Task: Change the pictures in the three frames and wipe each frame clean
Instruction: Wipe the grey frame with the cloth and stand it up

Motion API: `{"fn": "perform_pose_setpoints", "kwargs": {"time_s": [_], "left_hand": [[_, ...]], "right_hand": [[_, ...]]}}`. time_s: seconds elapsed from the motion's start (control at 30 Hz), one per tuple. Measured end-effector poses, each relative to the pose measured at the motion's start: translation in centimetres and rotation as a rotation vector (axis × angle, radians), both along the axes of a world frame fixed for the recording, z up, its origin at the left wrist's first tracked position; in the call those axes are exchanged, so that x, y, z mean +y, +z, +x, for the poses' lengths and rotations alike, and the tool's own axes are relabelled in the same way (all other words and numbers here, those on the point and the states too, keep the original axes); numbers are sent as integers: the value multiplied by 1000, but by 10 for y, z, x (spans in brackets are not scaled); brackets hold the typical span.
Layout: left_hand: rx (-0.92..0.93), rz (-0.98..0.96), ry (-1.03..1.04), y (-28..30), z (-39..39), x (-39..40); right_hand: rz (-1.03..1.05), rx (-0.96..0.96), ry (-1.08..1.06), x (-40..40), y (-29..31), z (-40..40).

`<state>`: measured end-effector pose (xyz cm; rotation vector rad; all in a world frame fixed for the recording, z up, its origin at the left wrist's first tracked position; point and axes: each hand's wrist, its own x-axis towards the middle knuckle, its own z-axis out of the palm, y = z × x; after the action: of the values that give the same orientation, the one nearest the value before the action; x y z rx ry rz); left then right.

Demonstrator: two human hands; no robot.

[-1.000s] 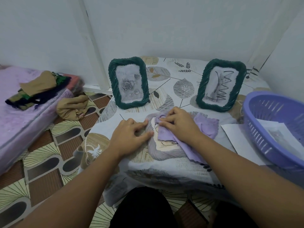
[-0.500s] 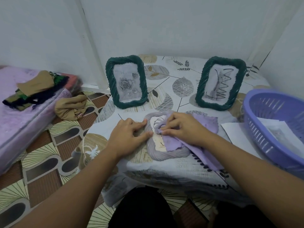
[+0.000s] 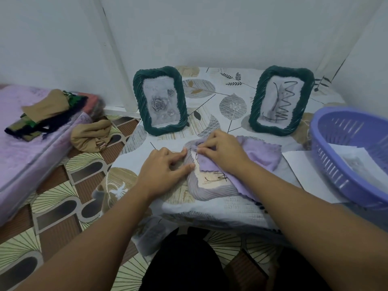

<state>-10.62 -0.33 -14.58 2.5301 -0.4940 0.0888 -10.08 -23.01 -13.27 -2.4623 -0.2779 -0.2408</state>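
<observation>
With the left hand [image 3: 165, 168] lying flat, fingers loose against the grey frame [image 3: 206, 191], the right hand's [image 3: 223, 151] fingers, pinched on the purple cloth [image 3: 259, 153], should rub the far rim beneath them firmly.

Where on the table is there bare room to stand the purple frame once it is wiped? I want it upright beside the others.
The widest free patch is the tablecloth between the left green frame and the right green frame. A bare strip also runs behind them toward the wall. The right side is crowded by the purple basket and white paper.
</observation>
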Motion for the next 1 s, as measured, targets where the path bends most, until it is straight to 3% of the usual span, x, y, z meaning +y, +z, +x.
{"fn": "perform_pose_setpoints", "kwargs": {"time_s": [0.13, 0.27, 0.43, 0.6, 0.77, 0.9, 1.0], "left_hand": [[-8, 2, 0, -1, 0, 0], [-2, 12, 1, 1, -1, -1], [-4, -4, 1, 0, -1, -1], [3, 1, 1, 0, 0, -2], [2, 4, 6, 0, -1, -2], [16, 0, 15, 2, -2, -3], [22, -15, 11, 4, -3, -3]], "right_hand": [[0, 101, 210, -24, 5, -15], [-9, 1, -74, -9, 0, 6], [7, 52, 221, -19, 2, -26], [54, -8, -129, -15, -5, -8], [39, 88, 232, -31, 1, -46], [24, -5, -85, -29, -3, -24], [32, -6, 18, -16, -8, -35]]}}
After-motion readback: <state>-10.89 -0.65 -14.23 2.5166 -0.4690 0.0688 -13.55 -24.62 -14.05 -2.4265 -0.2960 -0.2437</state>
